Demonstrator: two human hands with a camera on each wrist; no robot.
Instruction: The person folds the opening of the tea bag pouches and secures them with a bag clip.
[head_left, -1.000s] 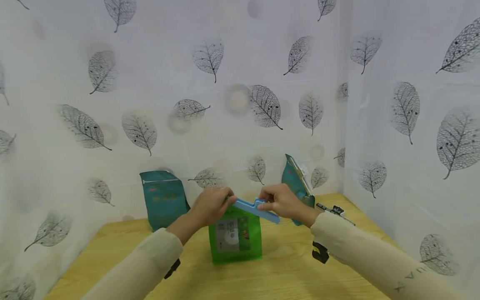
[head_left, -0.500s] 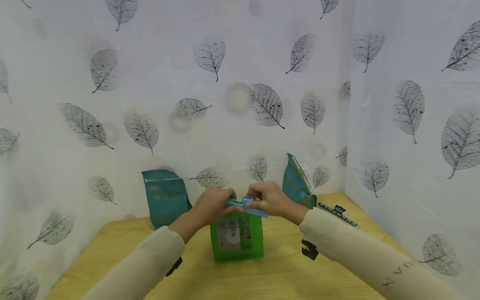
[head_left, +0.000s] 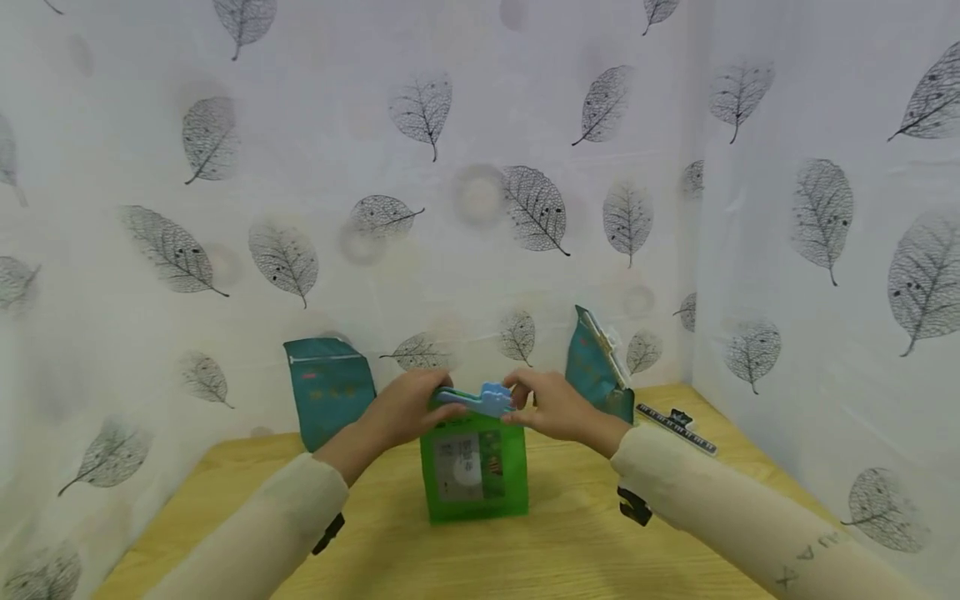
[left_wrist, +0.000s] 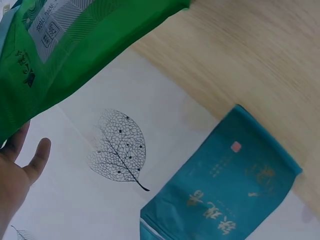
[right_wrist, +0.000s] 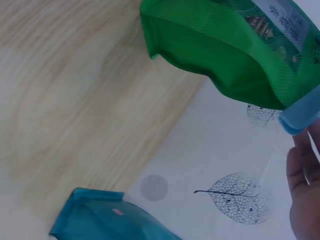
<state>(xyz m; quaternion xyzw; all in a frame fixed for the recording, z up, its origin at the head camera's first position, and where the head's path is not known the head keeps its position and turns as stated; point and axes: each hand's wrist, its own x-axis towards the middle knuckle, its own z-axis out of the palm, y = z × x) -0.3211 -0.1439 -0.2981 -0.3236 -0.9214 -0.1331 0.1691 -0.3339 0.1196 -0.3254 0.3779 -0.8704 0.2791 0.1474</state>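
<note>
Two hands meet at the top of a green pouch (head_left: 474, 468) that stands upright on the wooden table (head_left: 525, 558). The left hand (head_left: 408, 410) has its fingers curled over the left end of a light blue sealing clip (head_left: 480, 400), pinching it against the pouch's top edge. The right hand (head_left: 547, 406) pinches the clip's right end between thumb and fingertips. The clip lies level across the pouch mouth, its raised tab near the middle.

In the left wrist view the green pouch (left_wrist: 70, 50) fills the upper left, and only the heel and one finger of the left hand (left_wrist: 17, 170) show. In the right wrist view the blue clip (right_wrist: 300, 117) sits at the pouch's (right_wrist: 225, 55) top, with the right hand's fingers (right_wrist: 302, 180) just beside it.

A teal pouch (head_left: 330, 390) stands well left of the green one against the leaf-printed curtain (head_left: 465, 167). Another teal pouch (head_left: 592, 367), clipped along its top, leans behind the right hand. A dark ruler-like strip (head_left: 675, 427) lies near the table's far right corner.
</note>
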